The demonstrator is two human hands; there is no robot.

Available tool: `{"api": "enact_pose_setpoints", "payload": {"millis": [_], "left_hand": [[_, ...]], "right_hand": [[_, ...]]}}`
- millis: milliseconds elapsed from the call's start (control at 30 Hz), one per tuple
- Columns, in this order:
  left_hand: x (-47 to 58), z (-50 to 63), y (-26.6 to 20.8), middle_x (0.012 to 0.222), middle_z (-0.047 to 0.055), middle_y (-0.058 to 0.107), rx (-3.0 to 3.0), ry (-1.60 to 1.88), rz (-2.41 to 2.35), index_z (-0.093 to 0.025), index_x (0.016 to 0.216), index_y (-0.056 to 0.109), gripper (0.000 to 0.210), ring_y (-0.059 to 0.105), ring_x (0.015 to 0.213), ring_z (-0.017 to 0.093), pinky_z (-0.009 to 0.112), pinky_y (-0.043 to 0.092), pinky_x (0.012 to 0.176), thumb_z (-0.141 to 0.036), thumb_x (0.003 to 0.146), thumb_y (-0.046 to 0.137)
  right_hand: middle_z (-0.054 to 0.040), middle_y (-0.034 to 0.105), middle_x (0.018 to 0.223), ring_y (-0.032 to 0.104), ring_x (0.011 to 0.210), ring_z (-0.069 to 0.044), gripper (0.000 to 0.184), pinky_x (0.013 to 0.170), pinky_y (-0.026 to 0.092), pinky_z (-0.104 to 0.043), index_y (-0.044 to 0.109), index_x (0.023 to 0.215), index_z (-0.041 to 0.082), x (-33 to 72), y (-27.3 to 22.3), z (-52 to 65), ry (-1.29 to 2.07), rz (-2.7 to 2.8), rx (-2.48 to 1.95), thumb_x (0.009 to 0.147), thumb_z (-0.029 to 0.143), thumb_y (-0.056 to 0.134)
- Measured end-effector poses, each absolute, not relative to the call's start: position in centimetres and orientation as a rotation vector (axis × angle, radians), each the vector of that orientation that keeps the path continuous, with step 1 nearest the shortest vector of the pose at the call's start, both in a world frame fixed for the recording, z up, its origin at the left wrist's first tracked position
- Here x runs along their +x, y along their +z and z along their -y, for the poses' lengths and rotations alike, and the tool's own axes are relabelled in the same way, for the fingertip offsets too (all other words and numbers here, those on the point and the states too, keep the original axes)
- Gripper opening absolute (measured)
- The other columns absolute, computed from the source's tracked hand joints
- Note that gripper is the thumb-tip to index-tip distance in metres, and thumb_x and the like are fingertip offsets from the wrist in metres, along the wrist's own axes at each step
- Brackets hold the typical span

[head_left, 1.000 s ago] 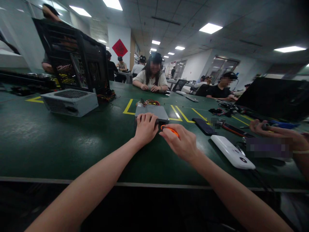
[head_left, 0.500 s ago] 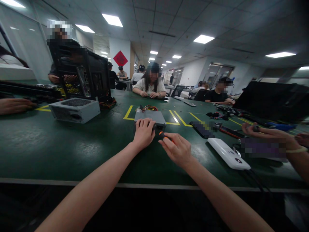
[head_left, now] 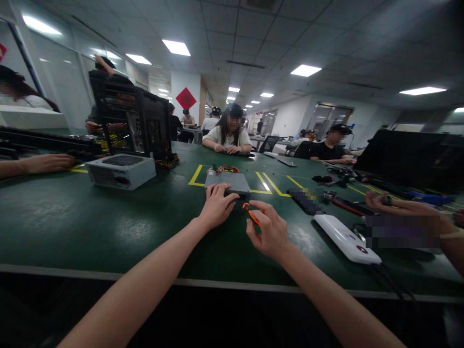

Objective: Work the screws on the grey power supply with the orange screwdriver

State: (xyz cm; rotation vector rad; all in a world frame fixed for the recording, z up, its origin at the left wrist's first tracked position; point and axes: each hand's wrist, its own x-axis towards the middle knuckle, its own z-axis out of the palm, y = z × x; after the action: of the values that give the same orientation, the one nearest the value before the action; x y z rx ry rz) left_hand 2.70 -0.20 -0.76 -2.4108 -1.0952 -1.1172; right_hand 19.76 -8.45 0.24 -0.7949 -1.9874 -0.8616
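Note:
A grey computer power supply [head_left: 232,182] lies on the green table in front of me, its bundle of coloured cables [head_left: 226,168] at the far side. My left hand [head_left: 216,207] grips its near left edge, with fingers on top and the thumb along the near face. In my right hand [head_left: 267,228] is a screwdriver [head_left: 251,212] with an orange and black handle, held between thumb and fingers close to the near right corner. I cannot make out the screwdriver's tip.
Another power supply [head_left: 121,171] and a black computer case [head_left: 139,121] stand on the left. A white power bank [head_left: 346,238] lies at right, near a dark phone-like slab [head_left: 304,200]. Co-workers' hands [head_left: 49,163] reach in from both sides; a person [head_left: 228,130] sits opposite.
My left thumb has spread out along the power supply's near face. The right hand's fingers have loosened and shifted around the screwdriver handle. The whole view has tilted slightly.

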Motion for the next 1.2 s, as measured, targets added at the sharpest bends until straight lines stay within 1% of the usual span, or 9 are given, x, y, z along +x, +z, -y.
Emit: {"api": "enact_pose_setpoints", "payload": {"millis": [67,267,433,533,667,800,933,1033,1200], "left_hand": [[2.70,0.13,-0.84,0.123,0.007,0.047,-2.411,-1.121,1.086,-0.029,0.103,0.062,0.022,0.042,0.114,0.024,0.045,0.026,0.100,-0.028,0.085,0.049],[2.84,-0.17,-0.96,0.123,0.008,0.047,-2.400,-1.145,1.106,-0.032,0.106,0.062,0.024,0.042,0.116,0.024,0.046,0.025,0.101,-0.031,0.084,0.051],[3.23,-0.04,-0.71,0.127,0.008,0.048,-2.372,-1.134,1.118,-0.030,0.105,0.060,0.022,0.044,0.117,0.023,0.050,0.021,0.101,-0.029,0.087,0.048],[3.43,0.22,-0.45,0.129,0.006,0.050,-2.374,-1.100,1.091,-0.028,0.097,0.061,0.017,0.047,0.115,0.022,0.055,0.016,0.101,-0.027,0.088,0.046],[3.49,0.31,-0.31,0.124,0.002,0.056,-2.407,-1.088,1.084,-0.027,0.092,0.060,0.014,0.047,0.117,0.021,0.055,0.018,0.100,-0.025,0.088,0.047],[3.50,0.25,-0.29,0.123,0.001,0.058,-2.412,-1.092,1.108,-0.028,0.092,0.060,0.016,0.046,0.120,0.021,0.054,0.021,0.098,-0.022,0.088,0.046],[3.41,0.32,-0.18,0.125,0.001,0.057,-2.437,-1.060,1.119,-0.027,0.095,0.060,0.019,0.045,0.121,0.020,0.052,0.022,0.097,-0.019,0.088,0.044],[3.22,0.43,-0.10,0.127,0.001,0.055,-2.466,-1.030,1.101,-0.027,0.098,0.060,0.020,0.044,0.122,0.021,0.051,0.023,0.097,-0.020,0.089,0.044],[2.90,0.69,0.00,0.130,0.005,0.052,-2.513,-1.059,1.062,-0.029,0.126,0.044,0.037,0.042,0.123,0.020,0.048,0.023,0.098,-0.021,0.091,0.038]], "right_hand": [[-0.0128,0.058,0.108,0.058,0.096,-0.018,0.029,0.073,0.049,-0.028,0.042,0.106,0.018,19.87,0.14,8.45,-0.870,2.023,-0.794,0.080,0.013,0.051],[-0.0074,0.062,0.092,0.060,0.078,-0.014,0.023,0.062,0.047,-0.023,0.044,0.100,0.019,19.71,0.23,8.50,-0.988,1.966,-0.820,0.081,0.016,0.055],[-0.0125,0.059,0.102,0.059,0.093,-0.020,0.030,0.071,0.050,-0.029,0.042,0.107,0.017,19.10,-0.15,8.67,-0.968,2.045,-0.818,0.079,0.013,0.051],[-0.0115,0.061,0.099,0.060,0.090,-0.019,0.035,0.069,0.050,-0.028,0.041,0.111,0.017,18.96,-0.19,8.61,-0.989,2.008,-0.818,0.079,0.011,0.052],[-0.0105,0.062,0.098,0.061,0.086,-0.017,0.036,0.068,0.051,-0.027,0.040,0.113,0.017,19.05,0.15,8.64,-0.988,1.974,-0.797,0.080,0.014,0.055],[-0.0161,0.058,0.112,0.058,0.103,-0.021,0.042,0.075,0.052,-0.031,0.038,0.119,0.015,19.10,0.22,8.92,-0.943,2.004,-0.764,0.080,0.015,0.053],[-0.0150,0.057,0.116,0.059,0.103,-0.020,0.043,0.075,0.052,-0.028,0.040,0.119,0.019,19.22,-0.07,8.91,-1.008,2.056,-0.732,0.079,0.008,0.051],[-0.0117,0.061,0.109,0.062,0.095,-0.019,0.041,0.073,0.052,-0.027,0.043,0.116,0.021,19.35,-0.15,8.71,-0.995,2.071,-0.747,0.079,0.010,0.055],[-0.0143,0.058,0.114,0.058,0.105,-0.021,0.037,0.079,0.052,-0.032,0.042,0.115,0.020,19.63,0.02,8.45,-0.947,2.021,-0.757,0.081,0.019,0.055]]}}
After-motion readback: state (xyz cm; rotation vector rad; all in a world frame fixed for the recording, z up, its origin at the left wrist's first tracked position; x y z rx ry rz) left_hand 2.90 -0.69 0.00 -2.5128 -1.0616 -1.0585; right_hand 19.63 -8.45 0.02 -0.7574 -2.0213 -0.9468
